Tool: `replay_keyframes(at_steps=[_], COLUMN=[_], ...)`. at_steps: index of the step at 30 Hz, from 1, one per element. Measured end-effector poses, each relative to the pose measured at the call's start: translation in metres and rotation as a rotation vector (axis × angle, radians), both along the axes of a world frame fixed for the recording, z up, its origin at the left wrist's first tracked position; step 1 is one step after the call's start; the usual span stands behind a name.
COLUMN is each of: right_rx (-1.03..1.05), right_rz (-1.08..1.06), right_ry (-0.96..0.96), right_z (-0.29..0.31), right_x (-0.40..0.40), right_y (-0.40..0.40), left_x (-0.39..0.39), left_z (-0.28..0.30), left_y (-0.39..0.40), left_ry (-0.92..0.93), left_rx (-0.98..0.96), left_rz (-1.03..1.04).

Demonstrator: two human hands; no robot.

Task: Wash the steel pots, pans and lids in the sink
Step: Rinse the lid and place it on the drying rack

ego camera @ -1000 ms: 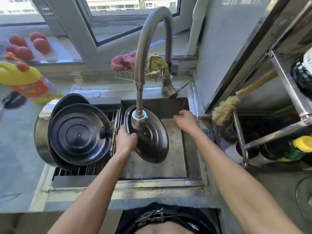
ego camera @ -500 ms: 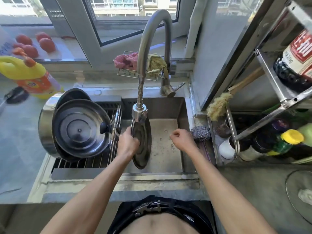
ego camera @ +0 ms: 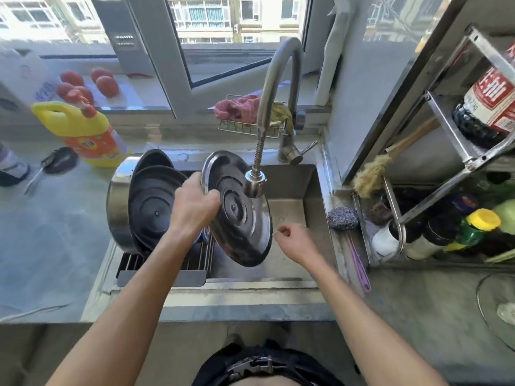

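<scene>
Steel lid [ego camera: 242, 215] has swung up face-on, lifted over the sink [ego camera: 309, 185] under the faucet head [ego camera: 255, 185]; left hand [ego camera: 193, 206] grips its rim, right hand [ego camera: 295, 240] loosely curled, empty.

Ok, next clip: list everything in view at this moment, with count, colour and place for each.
lid: one, steel, held tilted over the sink under the faucet
pot: one, steel, on the drying rack at left, holding two dark lids
faucet: one, steel, arched over the sink
sink: one, steel, centre
scrubber: one, grey, right sink ledge
detergent bottle: one, yellow and orange, left counter
tomatoes: several, red, windowsill
cloths: two, pink and yellow, wire basket behind the faucet
brush: one, tan, right of the sink
bottles: several, on the right rack
left hand: grips the lid's rim
right hand: loosely curled over the sink, holding nothing
</scene>
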State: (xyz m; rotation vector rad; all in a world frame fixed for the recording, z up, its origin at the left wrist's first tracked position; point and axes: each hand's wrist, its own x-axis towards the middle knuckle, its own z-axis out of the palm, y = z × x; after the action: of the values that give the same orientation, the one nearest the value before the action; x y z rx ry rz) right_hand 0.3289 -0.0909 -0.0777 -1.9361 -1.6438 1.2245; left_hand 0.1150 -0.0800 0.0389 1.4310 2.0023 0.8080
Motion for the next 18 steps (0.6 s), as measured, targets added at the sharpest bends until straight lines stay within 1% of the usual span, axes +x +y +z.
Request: replay_keyframes(at_steps=[3, 6, 9, 11, 14, 18], right_rx=[0.02, 0.109, 0.181, 0.213, 0.236, 0.221], right_rz=[0.028, 0.034, 0.043, 0.048, 0.035, 0.015], right_ry=[0.052, 0.083, 0.111, 0.122, 0.148, 0.157], right_z=[0.013, 0.028, 0.043, 0.054, 0.062, 0.065], right_x=[-0.028, -0.057, -0.081, -0.098, -0.115, -0.131], right_y=[-0.008, -0.01, -0.008, -0.007, -0.002, 0.002], left_x=[-0.025, -0.053, -0.08, -0.097, -0.11, -0.114], left_z=[0.024, 0.046, 0.061, 0.072, 0.085, 0.088], left_y=[-0.003, -0.012, -0.021, -0.029, -0.037, -0.05], left_ry=[0.001, 0.01, -0.066, -0.083, -0.015, 0.182], left_rx=[0.063, 0.149, 0.206, 0.285, 0.388, 0.491], left_rz=[0.03, 0.087, 0.146, 0.168, 0.155, 0.109])
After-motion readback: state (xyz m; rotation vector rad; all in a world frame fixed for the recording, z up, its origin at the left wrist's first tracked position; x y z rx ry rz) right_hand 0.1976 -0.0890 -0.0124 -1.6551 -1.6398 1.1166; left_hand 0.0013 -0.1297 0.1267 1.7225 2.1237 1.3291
